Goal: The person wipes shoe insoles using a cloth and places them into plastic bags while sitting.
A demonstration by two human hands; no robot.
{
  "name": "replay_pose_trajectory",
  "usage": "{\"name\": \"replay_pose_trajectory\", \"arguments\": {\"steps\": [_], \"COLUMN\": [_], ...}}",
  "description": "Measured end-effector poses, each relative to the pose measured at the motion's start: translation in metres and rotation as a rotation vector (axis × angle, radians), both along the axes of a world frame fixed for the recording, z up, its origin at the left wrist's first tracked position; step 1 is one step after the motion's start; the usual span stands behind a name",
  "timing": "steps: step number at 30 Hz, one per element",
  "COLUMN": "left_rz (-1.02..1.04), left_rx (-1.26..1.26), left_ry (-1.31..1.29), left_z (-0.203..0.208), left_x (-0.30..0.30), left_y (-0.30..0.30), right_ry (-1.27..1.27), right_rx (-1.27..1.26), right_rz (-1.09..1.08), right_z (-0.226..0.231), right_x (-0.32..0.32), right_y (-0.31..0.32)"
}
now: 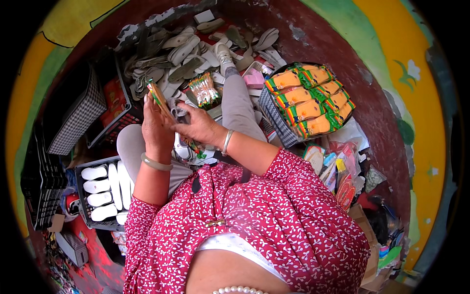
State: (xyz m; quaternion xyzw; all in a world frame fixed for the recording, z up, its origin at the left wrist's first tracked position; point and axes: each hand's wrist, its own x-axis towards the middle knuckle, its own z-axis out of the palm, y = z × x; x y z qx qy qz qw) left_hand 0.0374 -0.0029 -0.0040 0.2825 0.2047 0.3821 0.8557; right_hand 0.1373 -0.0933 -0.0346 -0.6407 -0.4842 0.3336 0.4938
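Upright in my left hand (pixel 157 126) is a packaged pair of insoles (pixel 159 102), its narrow orange and green edge turned toward me. My right hand (pixel 199 126) is closed at the package's near end, with thumb and fingers on crumpled, greyish clear plastic (pixel 181 114). What lies between the fingers is partly hidden. Just beyond my hands a bundle of shiny green and orange wrappers (pixel 204 90) rests by my outstretched leg. More wrappers lie below my right wrist.
A checked basket (pixel 275 116) at right is filled with packaged orange insoles. White insoles (pixel 100 186) fill a dark crate (pixel 88 215) at left. Ahead spreads a heap of loose grey insoles (pixel 183 51). Dark crates (pixel 125 120) stand at far left; mixed packaging (pixel 342 171) lies at right.
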Motion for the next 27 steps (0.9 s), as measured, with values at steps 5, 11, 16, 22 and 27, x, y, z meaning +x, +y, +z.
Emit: {"name": "replay_pose_trajectory", "arguments": {"steps": [5, 11, 16, 22, 27], "left_rz": [-0.031, -0.09, -0.308, -0.243, -0.251], "left_rx": [0.18, 0.326, 0.24, 0.125, 0.133], "left_ry": [0.175, 0.131, -0.032, -0.13, -0.083], "left_z": [-0.015, -0.003, -0.002, 0.006, 0.004], "left_x": [-0.005, -0.011, -0.009, -0.023, -0.028], "left_y": [0.014, 0.027, 0.022, 0.029, 0.031], "right_ry": [0.534, 1.193, 1.263, 0.959, 0.674], "right_rx": [0.238, 0.126, 0.113, 0.114, 0.391], "right_rz": [-0.1, -0.039, 0.061, -0.124, -0.166], "right_z": [-0.014, -0.004, -0.004, -0.021, 0.037], "right_x": [0.019, 0.032, 0.016, 0.045, 0.045], "right_y": [0.001, -0.007, -0.015, -0.015, -0.02]}}
